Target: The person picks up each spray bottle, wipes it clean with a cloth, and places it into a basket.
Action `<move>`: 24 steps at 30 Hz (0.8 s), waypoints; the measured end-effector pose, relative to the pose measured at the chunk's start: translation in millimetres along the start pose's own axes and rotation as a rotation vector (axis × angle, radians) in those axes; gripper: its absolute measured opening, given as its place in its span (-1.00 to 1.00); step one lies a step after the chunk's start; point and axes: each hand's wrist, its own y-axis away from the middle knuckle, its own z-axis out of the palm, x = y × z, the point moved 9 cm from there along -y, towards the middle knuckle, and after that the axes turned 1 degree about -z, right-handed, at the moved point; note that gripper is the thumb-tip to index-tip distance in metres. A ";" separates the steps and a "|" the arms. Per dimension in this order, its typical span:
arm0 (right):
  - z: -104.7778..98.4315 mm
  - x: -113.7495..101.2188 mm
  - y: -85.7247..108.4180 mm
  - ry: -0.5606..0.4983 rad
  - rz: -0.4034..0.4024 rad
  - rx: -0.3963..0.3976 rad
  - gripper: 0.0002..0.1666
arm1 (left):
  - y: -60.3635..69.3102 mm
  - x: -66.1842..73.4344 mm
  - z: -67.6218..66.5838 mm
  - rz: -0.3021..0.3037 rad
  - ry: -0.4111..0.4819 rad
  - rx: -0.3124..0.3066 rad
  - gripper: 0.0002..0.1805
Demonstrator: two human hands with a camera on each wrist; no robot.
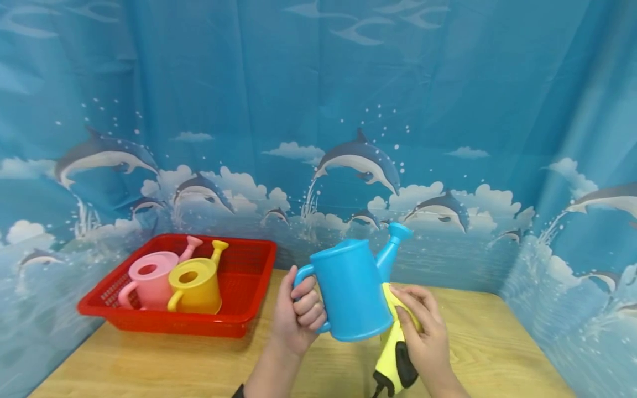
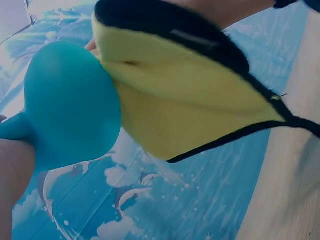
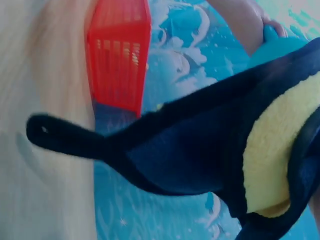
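A blue toy watering can [image 1: 350, 293] is held up above the table, tilted, its spout pointing up and right. My left hand [image 1: 303, 312] grips it by the handle. In my right hand [image 1: 429, 331] is a yellow cloth [image 1: 390, 362] with black edging, pinched between thumb and fingers against the can's side, below the spout. The left wrist view has the cloth [image 2: 190, 100] spread against the blue can [image 2: 72, 105]. A black hanging loop on the cloth [image 3: 175, 155] shows in the right wrist view, where the right fingers are hidden behind the fabric.
At the left of the wooden table [image 1: 478, 331] stands a red plastic basket [image 1: 174, 326]. Inside it are a pink watering can [image 1: 156, 287] and a yellow watering can [image 1: 201, 293], side by side. A blue curtain [image 1: 298, 99] printed with dolphins hangs behind and around the table.
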 end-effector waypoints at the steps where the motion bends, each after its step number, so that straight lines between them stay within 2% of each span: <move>1: -2.5 0.6 -1.1 0.008 -0.011 0.010 -0.71 | 0.2 -3.0 1.0 -0.011 0.000 -0.005 -0.50; 6: -16.5 4.1 -7.9 0.148 -0.043 0.075 -0.55 | -0.8 -21.0 9.9 -0.061 -0.083 -0.068 -0.49; 8: -24.4 7.4 -11.5 0.223 -0.022 0.100 -0.53 | -1.1 -29.6 13.4 -0.081 -0.141 -0.091 -0.48; 12: -43.9 14.4 -17.7 0.337 0.033 0.164 -0.69 | -1.0 -45.5 17.3 -0.109 -0.249 -0.113 -0.48; 15: -53.5 16.2 -18.9 0.372 0.044 0.192 -0.73 | -1.4 -53.3 17.8 -0.126 -0.284 -0.118 -0.48; 19: -49.4 17.0 -17.8 0.367 0.055 0.134 -0.73 | -1.2 -53.8 15.8 -0.130 -0.294 -0.100 -0.48; 22: -36.4 16.5 -16.2 0.322 0.044 0.046 -0.71 | -0.5 -49.0 14.2 -0.116 -0.321 -0.078 -0.49; 24: -26.5 14.3 -14.2 0.278 0.008 0.003 -0.68 | 0.1 -44.4 12.9 -0.100 -0.346 -0.060 -0.49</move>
